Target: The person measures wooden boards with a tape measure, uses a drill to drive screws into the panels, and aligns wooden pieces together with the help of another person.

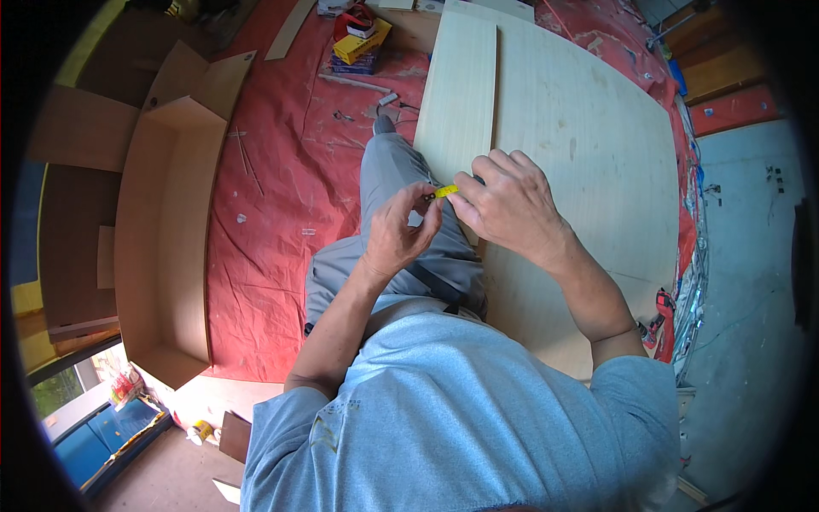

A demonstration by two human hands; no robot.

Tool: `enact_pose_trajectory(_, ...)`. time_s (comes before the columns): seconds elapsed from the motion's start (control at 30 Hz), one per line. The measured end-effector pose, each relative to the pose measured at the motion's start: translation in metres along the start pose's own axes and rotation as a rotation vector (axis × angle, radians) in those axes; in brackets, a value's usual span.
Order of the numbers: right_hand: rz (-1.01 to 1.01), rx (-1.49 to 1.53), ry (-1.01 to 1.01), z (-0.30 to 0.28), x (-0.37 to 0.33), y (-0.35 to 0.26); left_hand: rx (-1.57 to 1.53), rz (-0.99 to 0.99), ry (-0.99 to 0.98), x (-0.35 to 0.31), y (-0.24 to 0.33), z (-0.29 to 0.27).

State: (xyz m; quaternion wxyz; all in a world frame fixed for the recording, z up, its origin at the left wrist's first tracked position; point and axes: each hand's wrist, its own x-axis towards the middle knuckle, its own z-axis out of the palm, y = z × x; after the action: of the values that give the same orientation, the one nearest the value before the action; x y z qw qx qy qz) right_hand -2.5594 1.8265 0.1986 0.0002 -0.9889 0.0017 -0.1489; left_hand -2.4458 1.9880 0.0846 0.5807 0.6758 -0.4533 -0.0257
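Observation:
Above my lap, a short stretch of yellow tape measure blade [446, 191] spans the gap between my hands. The fingers of my left hand [401, 229] pinch its dark end. My right hand [514, 203] is closed round the other side of the tape measure. A bit of something dark shows between its fingers, but the rest of the case is hidden. Under and beyond my right hand lies a large pale wooden board [580, 171], with a narrower pale plank [458, 94] along its left side.
An open-topped wooden box frame [183, 230] stands on the red sheet [264, 290] at left. Past my foot are a yellow box [362, 43], a small roller [388, 99] and a rod [354, 83]. A red and black tool [662, 311] sits by the board's right edge.

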Motion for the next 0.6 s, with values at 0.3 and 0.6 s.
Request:
enact_pose_trajectory(0.3, 0.01, 0.007, -0.003, 0.0004, 0.0001, -0.0009, -0.013, 0.014, 0.01, 0.0008, 0.0007, 0.0006)
enact_pose_trajectory(0.6, 0.02, 0.022, -0.003, 0.0015, -0.0031, -0.0003, -0.003, 0.003, 0.001, -0.0009, -0.002, 0.0025)
